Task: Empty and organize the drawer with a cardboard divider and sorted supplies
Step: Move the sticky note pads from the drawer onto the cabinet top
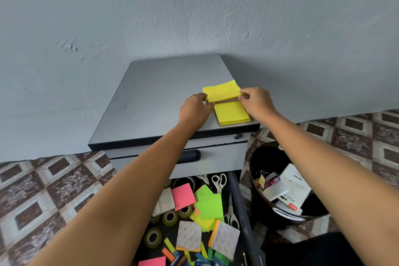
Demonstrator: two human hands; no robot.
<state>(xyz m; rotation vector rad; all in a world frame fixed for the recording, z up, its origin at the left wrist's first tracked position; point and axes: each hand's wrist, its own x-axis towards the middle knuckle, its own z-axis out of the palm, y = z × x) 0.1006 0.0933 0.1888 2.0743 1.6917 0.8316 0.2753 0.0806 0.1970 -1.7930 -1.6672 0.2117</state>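
On the grey cabinet top (155, 97), near its front right corner, lie two yellow sticky-note pads. My left hand (194, 108) pinches the left edge of the far yellow pad (222, 90), and my right hand (255, 102) pinches its right edge. The near yellow pad (232, 113) lies flat just in front, untouched. Below the cabinet front, the open drawer (239, 201) holds pink (183, 196) and green sticky notes (210, 205), tape rolls (153, 237), scissors (219, 181), backing-side pads and colored flags in a jumble.
A black bin (259, 179) stands on the floor right of the drawer, holding a staples box and papers. The cabinet stands against a grey wall. Patterned tile floor spreads to both sides. The left half of the cabinet top bears nothing.
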